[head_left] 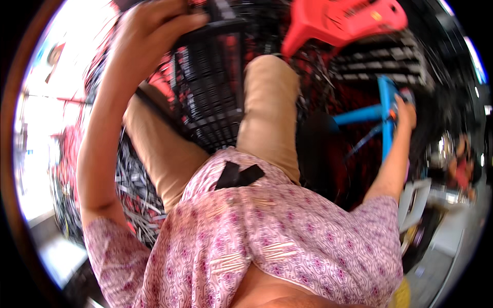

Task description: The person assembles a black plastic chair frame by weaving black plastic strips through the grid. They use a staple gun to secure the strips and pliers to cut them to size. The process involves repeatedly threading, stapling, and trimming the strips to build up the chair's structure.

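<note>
Between my knees stands a black woven basket point(208, 87) with open slatted sides, its rim toward the top of the view. My left hand point(159, 23) is at that rim, fingers curled over it and slightly blurred. Out to the right, my right hand point(405, 114) is closed beside a blue frame point(386, 115), around a small dark object with orange parts that I cannot make out. A blue bar point(359, 114) runs sideways from the frame.
A red plastic stool point(344, 20) is at the far right. Near it lies a black-and-white slatted piece point(382, 64). Heaps of black, grey and red strips point(136, 179) surround my legs. Another person point(462, 164) is in the background at right.
</note>
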Demonstrator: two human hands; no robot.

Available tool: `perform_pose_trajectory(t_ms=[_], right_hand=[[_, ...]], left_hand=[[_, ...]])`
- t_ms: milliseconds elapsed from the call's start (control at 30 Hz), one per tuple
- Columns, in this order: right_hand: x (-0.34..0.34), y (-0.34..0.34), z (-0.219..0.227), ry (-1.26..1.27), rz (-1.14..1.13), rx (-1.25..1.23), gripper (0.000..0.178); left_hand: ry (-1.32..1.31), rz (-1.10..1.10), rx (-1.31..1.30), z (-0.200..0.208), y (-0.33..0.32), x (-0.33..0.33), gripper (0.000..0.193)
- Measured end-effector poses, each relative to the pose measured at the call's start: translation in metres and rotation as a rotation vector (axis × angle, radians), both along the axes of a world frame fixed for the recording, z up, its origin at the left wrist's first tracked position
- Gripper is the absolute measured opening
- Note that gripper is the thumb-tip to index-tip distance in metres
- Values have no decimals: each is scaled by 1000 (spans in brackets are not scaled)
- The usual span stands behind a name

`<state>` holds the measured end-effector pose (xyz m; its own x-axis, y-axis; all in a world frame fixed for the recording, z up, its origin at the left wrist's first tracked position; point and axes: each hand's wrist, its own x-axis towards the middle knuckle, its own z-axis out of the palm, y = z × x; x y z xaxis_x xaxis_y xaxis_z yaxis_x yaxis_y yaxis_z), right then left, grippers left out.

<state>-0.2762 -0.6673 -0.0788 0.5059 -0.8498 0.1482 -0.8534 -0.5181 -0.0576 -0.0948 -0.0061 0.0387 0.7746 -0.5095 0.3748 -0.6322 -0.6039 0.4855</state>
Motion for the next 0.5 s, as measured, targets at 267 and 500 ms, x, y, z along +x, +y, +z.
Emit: perform_pose_trajectory(t_ms=[267,500], right_hand=[[0,-185,-55,-617,-148,565,28],[-69,-1,35,-903,142,589,81]], left_hand=[[421,-8,-188,7,-9,5,37],[229,-64,-48,7,-4,14,35]])
